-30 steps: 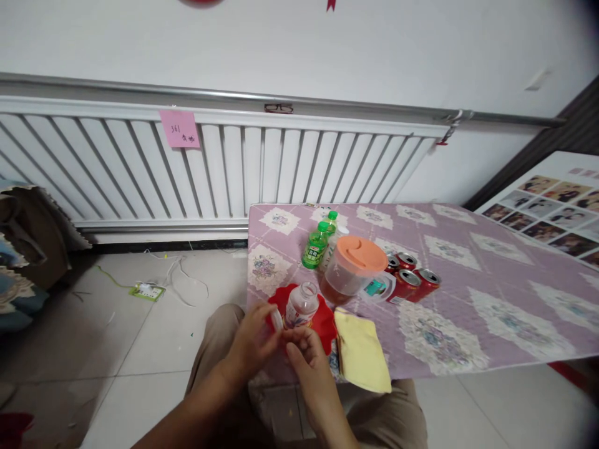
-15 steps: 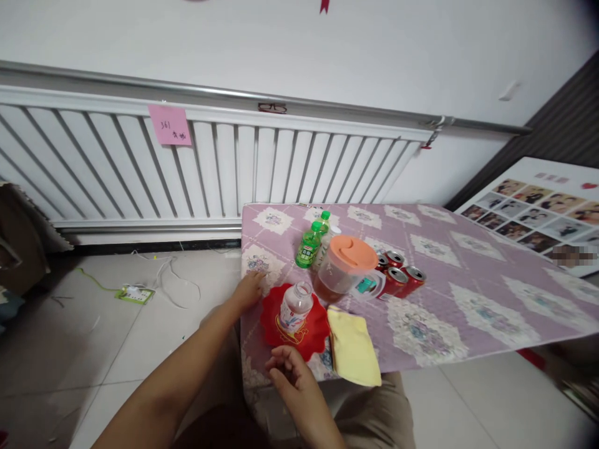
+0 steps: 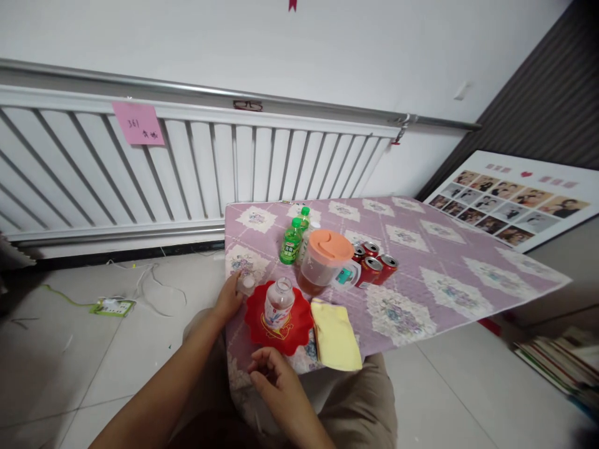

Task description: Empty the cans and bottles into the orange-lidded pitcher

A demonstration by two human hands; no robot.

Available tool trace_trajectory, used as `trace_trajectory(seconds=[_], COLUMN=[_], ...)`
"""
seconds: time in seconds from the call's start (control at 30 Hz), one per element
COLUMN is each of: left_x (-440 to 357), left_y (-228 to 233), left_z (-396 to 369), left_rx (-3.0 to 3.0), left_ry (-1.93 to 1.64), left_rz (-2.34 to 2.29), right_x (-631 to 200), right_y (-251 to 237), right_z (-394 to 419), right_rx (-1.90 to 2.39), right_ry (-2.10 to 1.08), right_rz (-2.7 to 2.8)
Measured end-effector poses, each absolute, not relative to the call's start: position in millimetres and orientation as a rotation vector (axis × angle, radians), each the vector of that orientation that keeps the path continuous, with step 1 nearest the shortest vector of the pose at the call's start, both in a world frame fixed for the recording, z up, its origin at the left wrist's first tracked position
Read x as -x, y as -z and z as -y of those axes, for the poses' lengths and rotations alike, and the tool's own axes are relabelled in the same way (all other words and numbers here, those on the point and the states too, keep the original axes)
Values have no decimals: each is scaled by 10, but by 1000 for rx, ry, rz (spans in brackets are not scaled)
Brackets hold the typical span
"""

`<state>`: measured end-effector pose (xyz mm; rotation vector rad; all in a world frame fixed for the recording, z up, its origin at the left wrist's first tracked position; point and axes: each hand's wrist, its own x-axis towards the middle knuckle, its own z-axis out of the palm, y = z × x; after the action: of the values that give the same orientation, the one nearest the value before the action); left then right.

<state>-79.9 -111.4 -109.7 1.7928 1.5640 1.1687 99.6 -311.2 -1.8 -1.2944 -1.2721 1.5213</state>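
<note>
one open clear bottle (image 3: 279, 305), labelled, upright on a red scalloped plate (image 3: 300, 337) at the near left end of the patterned tablecloth (image 3: 435, 237); uncapped, its mouth exposed. one left hand (image 3: 228, 298), low at the table's left edge, left of the plate, fingers partly extended beside a small white cap (image 3: 248, 282); whether it grips the cap or merely lies next to it, cannot tell. one right hand (image 3: 276, 374), at the near side of the plate, fingers loosely curled, half open, nothing visible in it. hazards, by judgement: the bottle, tall on a small base, could tip if a sleeve or forearm catches it; the cap could roll off the left edge if nudged; the plate could slide if the right hand bumps its rim, taking the bottle along; a knock to the right could reach the orange-lidded pitcher (image 3: 318, 274), part filled with brownish liquid, and wet the yellow folded cloth (image 3: 336, 337). obscured: a pale white-capped bottle (image 3: 304, 245), mostly behind the pitcher and the green bottle (image 3: 291, 244); a teal item (image 3: 345, 275) behind the pitcher's handle, unidentified; the rear of the red cans (image 3: 372, 269); the right palm, in shadow; the open bottle's contents, unclear; both forearms, cut off at the lower border.
</note>
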Motion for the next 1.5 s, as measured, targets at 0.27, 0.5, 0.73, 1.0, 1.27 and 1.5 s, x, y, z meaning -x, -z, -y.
trace_trajectory(seconds=[0.27,0.5,0.73,1.0,1.27,1.5], left_x=[806,847,706,520,543,559], left_y=[1030,939,870,850,994,998], left_z=[1368,1825,2197,2292,2276,2279], left_rx=[-1507,-1274,-1183,-1148,-1222,-1354], left_ry=[-1225,-1244,-1277,-1264,-1236,-1241], left_rz=[-1600,-1643,-1655,-1662,-1617,-1635], right_x=[-1210,-2140,-2395,-2318,-2315,-2442], right_y=[-2,137,553,696,503,343], right_z=[3070,2957,3036,3011,2878,2445], right_rx=[1341,1624,1700,1835,1927,2019], right_ry=[-1296,-618,-169,186,117,50], right_rz=[1360,1263,1667,1886,1930,1925])
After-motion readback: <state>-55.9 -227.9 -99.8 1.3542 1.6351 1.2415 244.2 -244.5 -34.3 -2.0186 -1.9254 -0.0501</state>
